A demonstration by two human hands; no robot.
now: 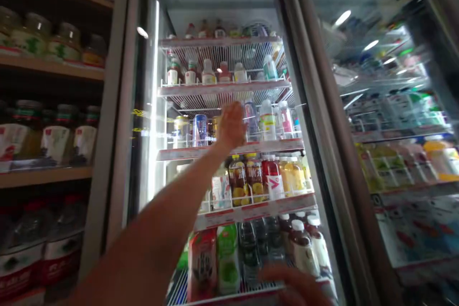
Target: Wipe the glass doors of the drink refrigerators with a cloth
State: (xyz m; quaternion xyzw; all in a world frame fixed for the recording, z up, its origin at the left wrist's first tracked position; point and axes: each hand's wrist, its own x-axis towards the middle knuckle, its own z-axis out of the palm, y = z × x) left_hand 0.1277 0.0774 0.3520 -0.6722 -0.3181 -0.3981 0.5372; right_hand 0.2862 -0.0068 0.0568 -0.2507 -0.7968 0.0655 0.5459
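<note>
My left hand (232, 125) is raised with the arm stretched out, in front of the middle shelf of a lit drinks fridge (229, 87). Its fingers are turned away and blurred, so their grip is hidden. Behind it stand a blue can (200, 130) to the left and a clear bottle with a yellow-green label (267, 122) to the right. I cannot tell whether the hand touches any of them. Low at the bottom edge, my right hand (292, 283) shows only in part, blurred, its fingers apart and nothing visible in them. Nearest behind it are dark bottles with white caps (303, 246).
Dark iced tea bottles (239, 179) and a red bottle (273, 177) fill the shelf below. Red (202, 263) and green packs (227, 258) stand lower. Wooden shelves with jars (64, 43) flank the left; a metal frame (333, 129) and another fridge the right.
</note>
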